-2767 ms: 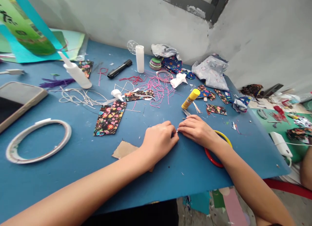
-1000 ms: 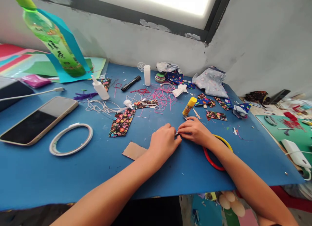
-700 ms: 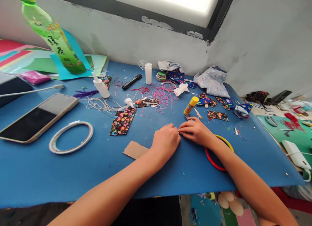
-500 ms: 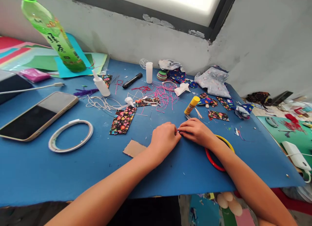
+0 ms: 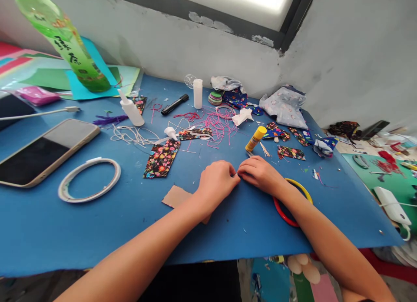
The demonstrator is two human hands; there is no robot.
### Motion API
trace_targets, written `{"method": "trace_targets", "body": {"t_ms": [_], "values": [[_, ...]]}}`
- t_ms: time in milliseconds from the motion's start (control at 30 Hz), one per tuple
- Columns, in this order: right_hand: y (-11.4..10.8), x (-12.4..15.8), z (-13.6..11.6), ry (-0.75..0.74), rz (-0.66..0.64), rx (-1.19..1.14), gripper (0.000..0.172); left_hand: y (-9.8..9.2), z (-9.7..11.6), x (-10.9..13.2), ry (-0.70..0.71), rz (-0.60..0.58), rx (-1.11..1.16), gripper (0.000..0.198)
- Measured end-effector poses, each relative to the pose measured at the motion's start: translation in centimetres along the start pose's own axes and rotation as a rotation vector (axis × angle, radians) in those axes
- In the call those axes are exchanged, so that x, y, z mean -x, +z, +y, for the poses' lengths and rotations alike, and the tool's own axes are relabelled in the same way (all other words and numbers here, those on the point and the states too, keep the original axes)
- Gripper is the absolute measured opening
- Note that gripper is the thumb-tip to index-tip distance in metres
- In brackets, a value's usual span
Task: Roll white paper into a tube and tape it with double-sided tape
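My left hand [image 5: 216, 181] and my right hand [image 5: 260, 175] rest on the blue table [image 5: 97, 224], fingertips meeting in a pinch over something tiny and white that I cannot make out. Under my right wrist lies a red and yellow ring [image 5: 295, 206]. A brown cardboard scrap [image 5: 176, 195] sits just left of my left hand. A yellow-capped glue stick [image 5: 256, 138] lies just beyond my right hand. A black floral fabric piece [image 5: 162, 158] lies further left.
A phone [image 5: 42, 152] and a white tape ring [image 5: 88, 180] lie at the left. Pink and white strings [image 5: 215, 124], a glue bottle [image 5: 130, 110], a black marker [image 5: 174, 104], a white tube [image 5: 197, 93] and fabric scraps [image 5: 286, 152] crowd the back. A green bottle [image 5: 65, 41] stands far left.
Both hands stay pinched together at the same spot. Only the camera has shifted a little, so the table's things sit slightly lower and to the left.
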State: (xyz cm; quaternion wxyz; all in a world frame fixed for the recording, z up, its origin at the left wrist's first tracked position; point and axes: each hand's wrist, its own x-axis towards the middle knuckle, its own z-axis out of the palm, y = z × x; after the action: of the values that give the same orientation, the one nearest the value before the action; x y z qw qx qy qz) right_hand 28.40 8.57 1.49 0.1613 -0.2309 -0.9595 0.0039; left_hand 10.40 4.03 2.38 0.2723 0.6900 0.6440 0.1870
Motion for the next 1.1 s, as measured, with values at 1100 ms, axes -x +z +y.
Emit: {"method": "trace_targets", "body": {"t_ms": [1100], "values": [[-0.3,-0.3,-0.1,-0.070,0.016,0.180,0.023,-0.5,-0.3,-0.6,-0.024,-0.060,0.043,0.020]]}}
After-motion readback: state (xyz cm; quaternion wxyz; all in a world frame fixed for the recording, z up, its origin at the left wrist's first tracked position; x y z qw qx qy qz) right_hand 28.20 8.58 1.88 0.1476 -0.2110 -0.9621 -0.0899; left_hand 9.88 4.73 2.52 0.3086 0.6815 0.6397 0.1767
